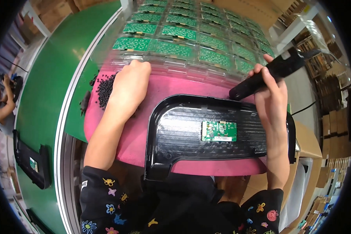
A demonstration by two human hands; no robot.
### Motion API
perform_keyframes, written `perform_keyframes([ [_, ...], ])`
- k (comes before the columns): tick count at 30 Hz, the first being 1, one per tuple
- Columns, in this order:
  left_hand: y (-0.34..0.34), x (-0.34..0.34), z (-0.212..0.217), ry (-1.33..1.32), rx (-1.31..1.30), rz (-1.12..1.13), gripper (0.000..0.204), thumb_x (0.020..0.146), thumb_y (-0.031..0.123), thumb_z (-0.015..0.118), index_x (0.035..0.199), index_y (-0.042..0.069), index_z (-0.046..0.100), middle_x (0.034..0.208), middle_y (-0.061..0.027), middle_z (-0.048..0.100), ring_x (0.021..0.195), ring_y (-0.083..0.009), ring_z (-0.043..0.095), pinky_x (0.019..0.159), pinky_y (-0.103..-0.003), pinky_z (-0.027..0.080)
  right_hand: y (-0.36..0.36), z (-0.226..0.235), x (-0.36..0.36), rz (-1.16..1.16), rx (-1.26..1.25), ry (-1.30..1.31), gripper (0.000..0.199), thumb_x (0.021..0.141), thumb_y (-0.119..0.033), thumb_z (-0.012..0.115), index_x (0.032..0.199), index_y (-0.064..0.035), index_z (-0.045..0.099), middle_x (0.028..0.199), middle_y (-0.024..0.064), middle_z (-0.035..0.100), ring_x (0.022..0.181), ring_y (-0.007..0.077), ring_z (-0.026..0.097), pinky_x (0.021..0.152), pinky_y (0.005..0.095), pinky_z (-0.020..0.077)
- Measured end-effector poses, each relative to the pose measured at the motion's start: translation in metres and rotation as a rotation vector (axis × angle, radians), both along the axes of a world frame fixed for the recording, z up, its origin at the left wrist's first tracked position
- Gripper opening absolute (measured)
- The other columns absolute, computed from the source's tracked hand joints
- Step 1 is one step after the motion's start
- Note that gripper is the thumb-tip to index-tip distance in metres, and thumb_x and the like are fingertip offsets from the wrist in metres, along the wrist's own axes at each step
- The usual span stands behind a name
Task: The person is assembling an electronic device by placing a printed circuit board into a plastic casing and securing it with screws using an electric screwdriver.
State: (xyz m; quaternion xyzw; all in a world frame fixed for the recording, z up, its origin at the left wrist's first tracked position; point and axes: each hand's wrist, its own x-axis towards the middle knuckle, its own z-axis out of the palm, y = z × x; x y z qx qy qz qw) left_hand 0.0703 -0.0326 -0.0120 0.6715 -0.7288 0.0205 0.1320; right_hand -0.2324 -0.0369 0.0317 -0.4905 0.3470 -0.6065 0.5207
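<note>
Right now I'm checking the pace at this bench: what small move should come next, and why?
Probably the left hand pinches one screw from the black screw pile it rests beside. The small green circuit board lies in the black plastic housing, and the right hand holds the electric screwdriver just above it.

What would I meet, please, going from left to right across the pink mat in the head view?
Pile of small black screws → left hand → green circuit board on the black plastic housing → right hand gripping the black electric screwdriver.
</note>
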Motion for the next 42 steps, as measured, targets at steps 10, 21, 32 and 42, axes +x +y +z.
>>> perform_keyframes([
  [10,0.018,-0.058,0.034,1.011,0.108,-0.716,0.013,0.072,-0.002,0.073,0.085,0.000,0.073,0.084,-0.0087,0.072,0.078,-0.0163,0.068,0.070,-0.027,0.055,0.041,0.015,0.002,0.304,-0.084,-0.549,0.031,0.098,-0.024,0.053,0.125,-0.0112,0.043,0.084,-0.0018,0.045,0.085,0.0122,0.045,0.099,0.0423,0.0324],
  [21,0.020,-0.069,0.027,1.176,0.433,-0.616,0.013,0.076,-0.002,0.074,0.089,-0.001,0.074,0.087,-0.0086,0.072,0.078,-0.0124,0.068,0.069,-0.024,0.055,0.056,0.026,0.003,0.217,-0.261,-0.417,0.034,0.088,-0.016,0.065,0.112,-0.0161,0.041,0.078,-0.0061,0.047,0.079,0.0090,0.047,0.092,0.0393,0.0337],
  [32,0.021,-0.073,0.023,1.223,0.571,-0.544,0.011,0.080,-0.002,0.072,0.090,-0.002,0.073,0.086,-0.0084,0.072,0.080,-0.0106,0.067,0.071,-0.023,0.056,0.063,0.026,-0.003,0.222,-0.216,-0.418,0.038,0.082,-0.011,0.070,0.106,-0.0183,0.042,0.074,-0.0074,0.050,0.073,0.0083,0.049,0.087,0.0379,0.0332],
  [42,0.017,-0.072,0.029,1.225,0.811,-0.547,0.013,0.083,-0.005,0.067,0.095,-0.004,0.071,0.089,-0.0096,0.070,0.079,-0.0119,0.067,0.069,-0.023,0.055,0.067,0.035,-0.003,0.300,-0.278,-0.186,0.043,0.076,-0.015,0.075,0.107,-0.0220,0.046,0.069,-0.0074,0.054,0.070,0.0096,0.051,0.082,0.0376,0.0338],
])
